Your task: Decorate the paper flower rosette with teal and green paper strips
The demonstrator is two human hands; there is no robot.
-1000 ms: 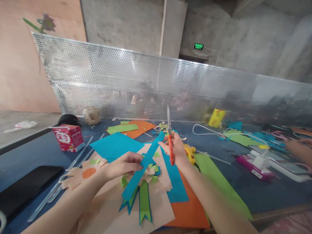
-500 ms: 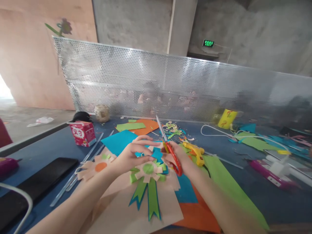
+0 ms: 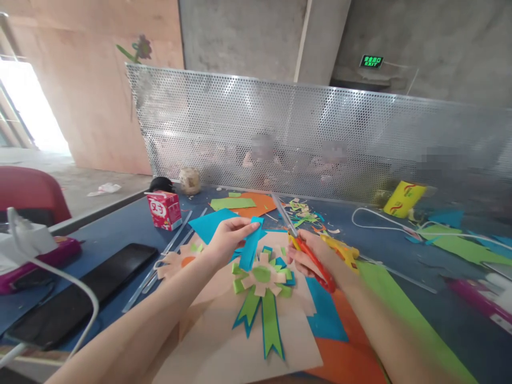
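Between thumb and fingers, my left hand point(image 3: 229, 240) pinches a blue felt strip point(image 3: 251, 250), held up above the sheets. My right hand point(image 3: 310, 253) is closed round red-and-yellow handled scissors point(image 3: 312, 261), their blades pointing up and away. Below both hands lies a felt rosette point(image 3: 262, 277) with a green centre, pale petals, green loops and two green tails edged in blue. It rests on a pale felt sheet point(image 3: 224, 341). Left of it, partly behind my left arm, is a pale flower point(image 3: 176, 260) with an orange centre.
A yellow glue gun point(image 3: 342, 252) lies beside my right hand. Felt scraps point(image 3: 302, 213) are heaped farther back. A red box point(image 3: 164, 210), a black phone point(image 3: 86, 293) and clear glue sticks point(image 3: 172, 234) are at left. A perforated metal screen point(image 3: 240, 128) borders the table's back.
My left hand now holds up a blue strip, where before it hovered over the rosette with loosely curled fingers. The scissors stay in my right hand. The view has swung left.
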